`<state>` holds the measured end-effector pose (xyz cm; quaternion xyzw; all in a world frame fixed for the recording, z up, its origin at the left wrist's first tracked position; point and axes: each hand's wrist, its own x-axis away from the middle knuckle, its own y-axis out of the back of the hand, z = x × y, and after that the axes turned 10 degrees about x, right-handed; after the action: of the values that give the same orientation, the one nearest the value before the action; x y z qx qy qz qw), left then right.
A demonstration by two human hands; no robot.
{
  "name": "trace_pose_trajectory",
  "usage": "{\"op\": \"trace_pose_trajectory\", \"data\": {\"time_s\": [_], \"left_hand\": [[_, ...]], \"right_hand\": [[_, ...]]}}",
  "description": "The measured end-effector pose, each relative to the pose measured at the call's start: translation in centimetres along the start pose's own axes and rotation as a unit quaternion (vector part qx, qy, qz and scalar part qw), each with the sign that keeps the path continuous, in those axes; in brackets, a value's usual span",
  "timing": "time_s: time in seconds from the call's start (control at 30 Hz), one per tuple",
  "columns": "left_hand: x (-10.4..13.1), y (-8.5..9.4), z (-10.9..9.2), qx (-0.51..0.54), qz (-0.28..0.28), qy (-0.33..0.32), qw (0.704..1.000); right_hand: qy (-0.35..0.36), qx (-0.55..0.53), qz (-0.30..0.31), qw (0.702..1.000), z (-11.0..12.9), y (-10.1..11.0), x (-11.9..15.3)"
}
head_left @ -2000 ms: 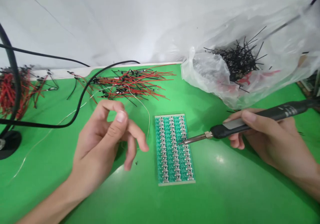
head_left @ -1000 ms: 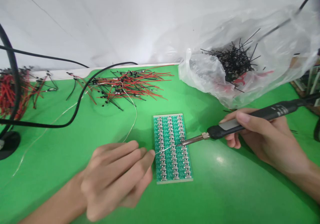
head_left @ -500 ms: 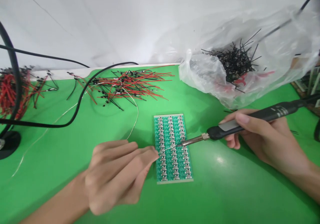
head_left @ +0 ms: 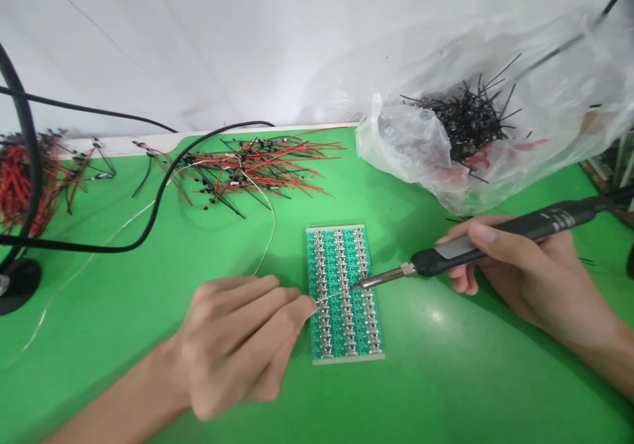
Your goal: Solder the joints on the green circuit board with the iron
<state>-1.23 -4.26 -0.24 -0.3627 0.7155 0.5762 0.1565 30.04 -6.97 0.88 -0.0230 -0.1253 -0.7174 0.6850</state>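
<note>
A green circuit board (head_left: 333, 318) lies flat on the green mat, with three columns of shiny soldered contacts. My left hand (head_left: 247, 345), at the board's left edge, pinches a thin solder wire (head_left: 273, 222) whose short end reaches over the middle column. In my right hand (head_left: 520, 265) is a black soldering iron (head_left: 448, 254), held like a pen. Its metal tip points left and meets the end of the solder wire over the board, near the middle column. Whether the tip touches a contact cannot be made out.
Behind the board lies a pile of red and black wires (head_left: 262, 166), with another bundle (head_left: 20, 193) at far left. A clear plastic bag (head_left: 396, 140) with black wire pieces stands at back right. A black cable (head_left: 153, 213) loops over the mat (head_left: 446, 378) from the left.
My left hand has shifted very slightly to the right with the solder wire. The iron's tip stays at nearly the same spot on the board.
</note>
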Motion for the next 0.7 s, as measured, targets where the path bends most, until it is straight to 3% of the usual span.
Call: {"op": "trace_pose_trajectory", "data": {"time_s": [0.7], "left_hand": [[0.47, -0.21, 0.12, -0.004, 0.011, -0.008, 1.0]], "right_hand": [[-0.005, 0.005, -0.007, 1.0, 0.05, -0.25, -0.08]]}}
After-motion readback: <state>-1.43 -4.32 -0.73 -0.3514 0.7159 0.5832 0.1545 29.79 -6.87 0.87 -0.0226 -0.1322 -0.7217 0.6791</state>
